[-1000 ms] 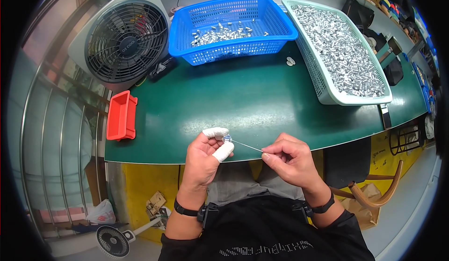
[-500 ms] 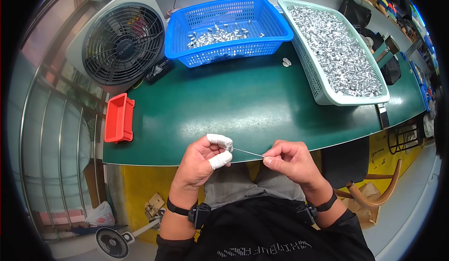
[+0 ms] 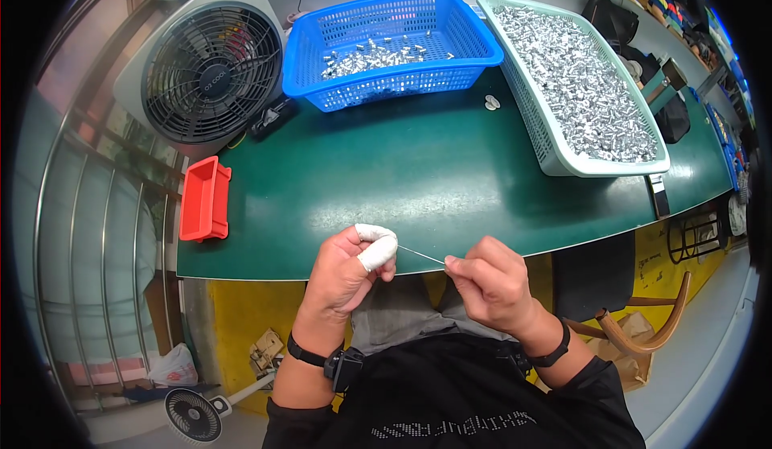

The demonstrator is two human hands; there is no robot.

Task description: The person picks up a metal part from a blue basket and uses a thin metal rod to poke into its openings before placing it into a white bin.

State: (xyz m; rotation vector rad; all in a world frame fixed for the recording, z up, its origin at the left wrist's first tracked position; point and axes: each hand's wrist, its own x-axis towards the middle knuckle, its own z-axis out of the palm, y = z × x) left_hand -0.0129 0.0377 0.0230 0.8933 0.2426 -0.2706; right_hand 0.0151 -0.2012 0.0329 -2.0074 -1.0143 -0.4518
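Observation:
My left hand (image 3: 339, 276) is over the table's near edge, with white wrapping on its thumb and index finger. Those fingers are pressed together, and whatever they pinch is hidden. A thin straight metal rod (image 3: 420, 254) runs from their tips across to my right hand (image 3: 494, 286). The right thumb and fingers close tightly on the rod's other end, with the knuckles turned up. Farther off, small silvery cylindrical metal parts (image 3: 362, 61) lie loose in a blue plastic basket (image 3: 394, 76). Many more such parts (image 3: 575, 79) fill a mint-green basket (image 3: 623, 169) at the right.
A red plastic bin (image 3: 205, 208) sits at the green table's (image 3: 346, 167) left end, below a large box fan (image 3: 213, 75). Small pale round pieces (image 3: 492, 103) lie between the baskets. A smaller fan (image 3: 193, 414) stands lower left; a wooden chair arm (image 3: 643, 336) is at right.
My right hand has rolled over so its knuckles face up, still gripping the rod. The left thumb has closed up against the index finger.

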